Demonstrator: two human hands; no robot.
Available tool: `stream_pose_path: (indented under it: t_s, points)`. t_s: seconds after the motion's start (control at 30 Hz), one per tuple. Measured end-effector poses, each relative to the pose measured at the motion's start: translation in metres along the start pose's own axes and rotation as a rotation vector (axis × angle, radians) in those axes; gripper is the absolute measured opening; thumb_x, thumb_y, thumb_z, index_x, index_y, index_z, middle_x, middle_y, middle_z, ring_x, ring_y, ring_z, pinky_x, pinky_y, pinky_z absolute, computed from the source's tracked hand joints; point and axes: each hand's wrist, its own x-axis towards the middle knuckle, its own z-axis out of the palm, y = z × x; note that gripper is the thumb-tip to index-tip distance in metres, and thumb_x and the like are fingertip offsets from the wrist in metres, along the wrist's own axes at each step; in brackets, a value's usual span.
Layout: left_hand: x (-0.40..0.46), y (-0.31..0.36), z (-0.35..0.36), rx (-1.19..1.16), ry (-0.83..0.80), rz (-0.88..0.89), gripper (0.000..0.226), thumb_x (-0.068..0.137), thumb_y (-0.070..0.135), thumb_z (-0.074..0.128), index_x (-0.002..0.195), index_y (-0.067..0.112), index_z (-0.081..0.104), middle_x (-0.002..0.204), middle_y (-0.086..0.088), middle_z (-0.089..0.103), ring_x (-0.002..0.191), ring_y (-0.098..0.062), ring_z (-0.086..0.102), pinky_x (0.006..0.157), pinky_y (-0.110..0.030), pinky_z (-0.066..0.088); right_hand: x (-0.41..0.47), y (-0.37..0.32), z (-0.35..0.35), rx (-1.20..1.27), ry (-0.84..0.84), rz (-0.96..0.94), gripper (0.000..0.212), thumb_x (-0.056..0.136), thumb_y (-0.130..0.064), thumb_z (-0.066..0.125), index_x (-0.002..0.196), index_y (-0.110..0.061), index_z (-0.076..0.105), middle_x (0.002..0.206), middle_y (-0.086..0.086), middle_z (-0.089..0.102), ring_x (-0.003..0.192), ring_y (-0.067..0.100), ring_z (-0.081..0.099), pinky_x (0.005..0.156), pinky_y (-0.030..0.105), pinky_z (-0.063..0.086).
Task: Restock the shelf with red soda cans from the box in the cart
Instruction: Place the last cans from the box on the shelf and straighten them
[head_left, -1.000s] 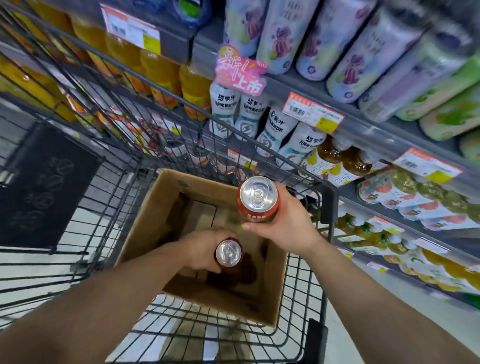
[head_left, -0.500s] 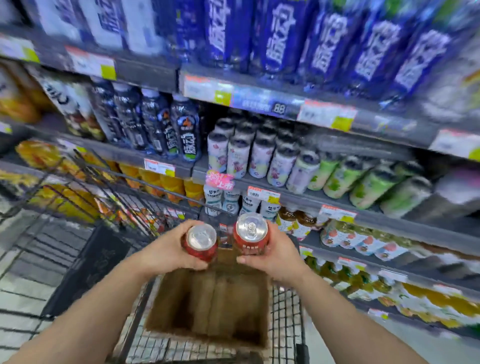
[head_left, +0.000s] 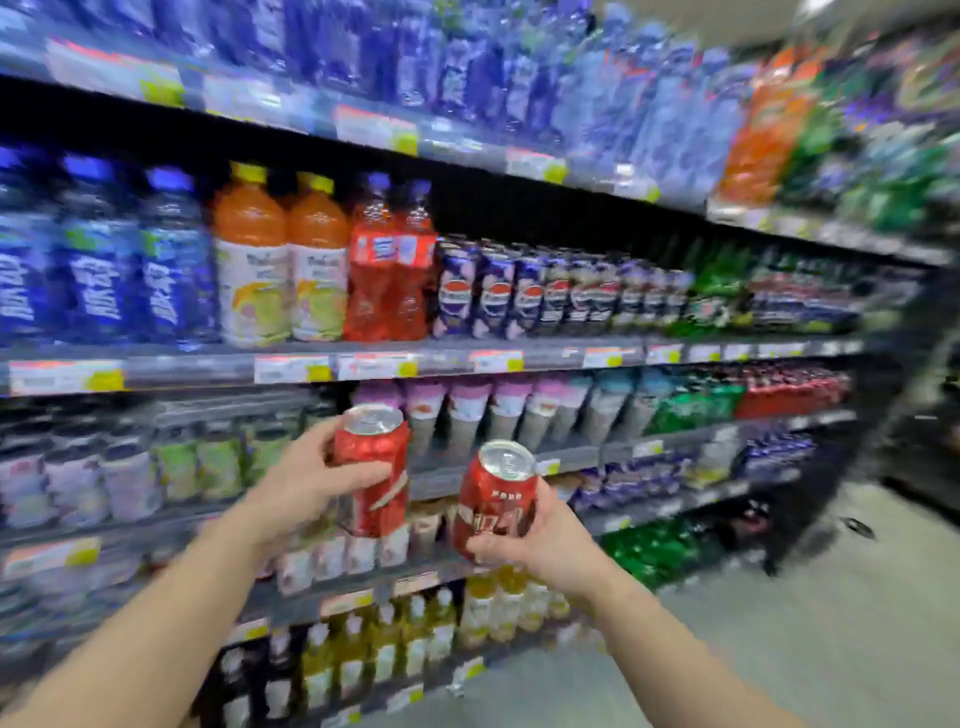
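The left hand (head_left: 301, 483) grips one red can (head_left: 371, 467) round its side wall, fingers curled over the front and thumb behind. The right hand (head_left: 545, 540) grips a second can (head_left: 493, 499) low on its body, fingertips wrapped under the base edge. Both cans are held in the air, well in front of the shelves (head_left: 467, 358), upright with a slight tilt, silver tops and pull tabs facing the camera. The left can sits higher and to the left; the two do not touch. The cart and box are not in view.

Handling, as judged: the cans look unopened, so moderately heavy for their size and rigid while sealed, though the thin wall would dent under a knock. The painted metal is smooth and could slip, more so if damp. A grip round the mid-body, as shown, is sound; the rim and tab are poor holds.

Writing: white characters show on the right can but blur prevents reading. Dark blue cans (head_left: 498, 296) on the shelf above carry the Pepsi roundel. Price tags (head_left: 374, 366) line the shelf edges, unreadable. A run of red packs (head_left: 779, 395) lies far right, a likely destination.
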Motion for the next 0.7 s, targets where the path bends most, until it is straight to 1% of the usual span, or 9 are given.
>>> stream_pose_path:
  t_s: [0.1, 0.17, 0.27, 0.37, 0.47, 0.5, 0.57, 0.63, 0.7]
  points:
    - [0.029, 0.01, 0.135, -0.083, -0.175, 0.067, 0.103, 0.037, 0.054, 0.091, 0.128, 0.022, 0.055, 0.113, -0.005, 0.07, 0.106, -0.026, 0.065, 0.102, -0.049, 0.044, -0.058, 0.016, -0.116, -0.022, 0.2, 0.024, 0.078, 0.052, -0.028, 0.091, 0.119, -0.02, 0.053, 0.108, 0.008, 0.072, 0.099, 0.024, 0.069, 0.091, 0.047, 0.055]
    - [0.038, 0.024, 0.223, -0.134, -0.289, 0.097, 0.094, 0.037, 0.049, 0.089, 0.122, 0.022, 0.059, 0.107, -0.006, 0.073, 0.098, -0.029, 0.067, 0.096, -0.046, 0.047, -0.097, 0.025, -0.181, 0.008, 0.343, 0.039, 0.074, 0.054, -0.021, 0.091, 0.118, -0.017, 0.054, 0.104, 0.005, 0.073, 0.093, 0.016, 0.068, 0.086, 0.041, 0.057]
    - [0.047, 0.042, 0.338, -0.168, -0.429, 0.111, 0.094, 0.026, 0.052, 0.093, 0.11, 0.02, 0.064, 0.097, -0.005, 0.075, 0.088, -0.027, 0.068, 0.087, -0.039, 0.05, -0.152, 0.037, -0.256, 0.039, 0.547, 0.061, 0.069, 0.059, -0.005, 0.088, 0.118, -0.014, 0.054, 0.092, -0.004, 0.075, 0.085, 0.007, 0.07, 0.073, 0.022, 0.055]
    - [0.061, 0.055, 0.431, -0.173, -0.597, 0.124, 0.076, 0.044, 0.037, 0.094, 0.109, 0.016, 0.063, 0.087, -0.003, 0.075, 0.072, -0.01, 0.071, 0.07, -0.027, 0.057, -0.198, 0.054, -0.317, 0.076, 0.686, 0.102, 0.085, 0.048, -0.016, 0.091, 0.122, -0.008, 0.052, 0.098, 0.001, 0.074, 0.084, 0.005, 0.071, 0.07, 0.015, 0.052]
    - [0.086, 0.053, 0.499, -0.136, -0.684, 0.156, 0.097, 0.03, 0.054, 0.092, 0.116, 0.019, 0.062, 0.104, -0.001, 0.074, 0.096, -0.018, 0.07, 0.088, -0.036, 0.053, -0.225, 0.08, -0.369, 0.113, 0.784, 0.124, 0.069, 0.052, -0.011, 0.081, 0.116, -0.011, 0.055, 0.091, -0.003, 0.073, 0.073, -0.003, 0.069, 0.061, 0.009, 0.049]
    - [0.099, 0.048, 0.52, -0.129, -0.706, 0.178, 0.096, 0.03, 0.056, 0.09, 0.115, 0.022, 0.062, 0.105, 0.001, 0.073, 0.098, -0.017, 0.069, 0.089, -0.036, 0.052, -0.227, 0.091, -0.387, 0.098, 0.809, 0.153, 0.067, 0.051, -0.012, 0.082, 0.113, -0.014, 0.056, 0.092, -0.002, 0.073, 0.076, -0.001, 0.069, 0.062, 0.01, 0.049]
    - [0.123, 0.046, 0.559, -0.08, -0.712, 0.174, 0.071, 0.046, 0.045, 0.09, 0.109, 0.026, 0.064, 0.101, 0.002, 0.073, 0.086, -0.009, 0.071, 0.076, -0.027, 0.053, -0.221, 0.106, -0.422, 0.078, 0.832, 0.188, 0.066, 0.051, -0.017, 0.086, 0.111, -0.019, 0.059, 0.098, 0.0, 0.075, 0.085, 0.007, 0.07, 0.066, 0.014, 0.051]
    - [0.155, 0.037, 0.599, -0.056, -0.688, 0.17, 0.041, 0.069, 0.019, 0.084, 0.104, 0.025, 0.063, 0.092, -0.001, 0.074, 0.068, -0.003, 0.07, 0.058, -0.014, 0.05, -0.202, 0.126, -0.466, 0.081, 0.866, 0.188, 0.069, 0.049, -0.015, 0.086, 0.113, -0.019, 0.059, 0.097, 0.0, 0.075, 0.083, 0.007, 0.071, 0.064, 0.013, 0.051]
    - [0.197, 0.036, 0.639, -0.044, -0.683, 0.17, 0.036, 0.074, 0.008, 0.078, 0.105, 0.02, 0.063, 0.091, 0.001, 0.075, 0.074, -0.007, 0.071, 0.059, -0.015, 0.051, -0.17, 0.142, -0.509, 0.061, 0.846, 0.148, 0.072, 0.049, -0.012, 0.086, 0.115, -0.017, 0.058, 0.095, 0.001, 0.076, 0.084, 0.008, 0.072, 0.065, 0.015, 0.053]
